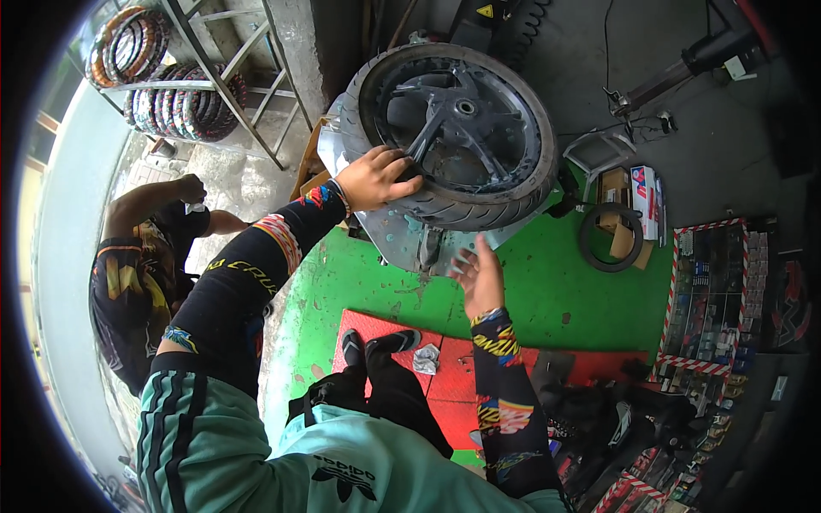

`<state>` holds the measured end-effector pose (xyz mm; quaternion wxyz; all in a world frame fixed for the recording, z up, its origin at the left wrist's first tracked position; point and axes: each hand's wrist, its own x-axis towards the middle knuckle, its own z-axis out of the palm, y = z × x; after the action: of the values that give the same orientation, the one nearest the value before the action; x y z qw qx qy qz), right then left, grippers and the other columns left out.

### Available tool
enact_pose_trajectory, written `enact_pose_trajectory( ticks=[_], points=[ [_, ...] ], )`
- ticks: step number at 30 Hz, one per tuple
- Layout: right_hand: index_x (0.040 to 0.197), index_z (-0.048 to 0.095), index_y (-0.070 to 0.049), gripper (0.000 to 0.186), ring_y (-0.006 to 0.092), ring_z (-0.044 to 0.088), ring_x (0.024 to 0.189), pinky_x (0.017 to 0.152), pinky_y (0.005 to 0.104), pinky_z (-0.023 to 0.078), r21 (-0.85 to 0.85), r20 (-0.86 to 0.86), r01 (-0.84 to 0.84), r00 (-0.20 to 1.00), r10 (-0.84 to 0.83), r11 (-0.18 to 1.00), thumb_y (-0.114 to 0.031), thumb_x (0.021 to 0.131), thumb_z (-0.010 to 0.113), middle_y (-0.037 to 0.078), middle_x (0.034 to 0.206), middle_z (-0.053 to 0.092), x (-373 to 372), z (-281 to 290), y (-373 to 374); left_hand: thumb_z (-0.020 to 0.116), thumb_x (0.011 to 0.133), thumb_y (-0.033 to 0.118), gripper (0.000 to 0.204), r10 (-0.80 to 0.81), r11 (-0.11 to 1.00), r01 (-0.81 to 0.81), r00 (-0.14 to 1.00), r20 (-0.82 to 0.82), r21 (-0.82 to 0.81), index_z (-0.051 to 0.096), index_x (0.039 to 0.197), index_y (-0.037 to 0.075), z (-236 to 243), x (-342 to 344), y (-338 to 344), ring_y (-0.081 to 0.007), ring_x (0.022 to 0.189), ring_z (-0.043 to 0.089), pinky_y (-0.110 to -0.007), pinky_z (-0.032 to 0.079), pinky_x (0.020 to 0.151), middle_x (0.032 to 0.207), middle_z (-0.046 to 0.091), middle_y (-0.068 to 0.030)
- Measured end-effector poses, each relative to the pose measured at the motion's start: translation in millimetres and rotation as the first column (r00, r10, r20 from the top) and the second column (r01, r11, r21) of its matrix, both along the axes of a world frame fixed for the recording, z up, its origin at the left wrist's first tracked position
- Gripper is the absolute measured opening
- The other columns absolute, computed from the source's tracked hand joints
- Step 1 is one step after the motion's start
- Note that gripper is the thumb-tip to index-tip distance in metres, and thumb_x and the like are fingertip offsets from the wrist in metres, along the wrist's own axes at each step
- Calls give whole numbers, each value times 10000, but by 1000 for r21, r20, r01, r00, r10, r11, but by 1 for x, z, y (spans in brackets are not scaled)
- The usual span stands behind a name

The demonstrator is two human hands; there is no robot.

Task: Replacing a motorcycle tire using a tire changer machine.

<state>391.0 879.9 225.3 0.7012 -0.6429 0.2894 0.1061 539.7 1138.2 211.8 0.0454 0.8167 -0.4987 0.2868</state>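
A motorcycle wheel lies on its side on a metal tyre-changer table, with a black tyre around a dusty grey spoked rim. My left hand rests over the near left part of the tyre, its fingers bent across the sidewall toward the rim. Just off the near edge of the tyre is my right hand, fingers and thumb apart, slightly blurred, holding nothing. Whether the tyre's bead sits fully on the rim, I cannot tell.
Another person is close by on the left. Tyres hang on a metal rack behind. To the right are a loose small tyre, boxes and a display case. A red mat lies underfoot.
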Motion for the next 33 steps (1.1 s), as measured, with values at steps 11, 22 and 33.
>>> enact_pose_trajectory(
  ticks=[11, 22, 33],
  points=[
    [1430, 377, -89, 908, 326, 391, 1341, 1108, 494, 334, 463, -149, 259, 965, -214, 848, -568, 756, 752, 153, 1450, 414, 90, -11, -24, 665, 708, 169, 574, 72, 996, -71, 997, -21, 47, 480, 1248, 231, 12, -11, 0, -310, 1072, 596, -421, 482, 939, 1149, 583, -128],
    [1093, 561, -130, 581, 220, 554, 859, 668, 366, 441, 207, -236, 304, 938, -254, 930, -572, 747, 708, 55, 1013, 607, 94, -19, -27, 567, 826, 141, 436, 82, 995, -81, 996, -22, 50, 482, 1250, 200, 17, -13, 0, -319, 1094, 599, -436, 488, 952, 1164, 597, -154],
    [1081, 584, -125, 579, 219, 602, 809, 614, 360, 459, 100, -267, 254, 938, -219, 962, -576, 742, 715, 58, 973, 636, 80, -24, -29, 563, 819, 178, 424, 78, 993, -75, 996, -34, 89, 490, 1236, 207, 12, -21, 0, -321, 1117, 590, -443, 486, 960, 1204, 583, -146]
  ],
)
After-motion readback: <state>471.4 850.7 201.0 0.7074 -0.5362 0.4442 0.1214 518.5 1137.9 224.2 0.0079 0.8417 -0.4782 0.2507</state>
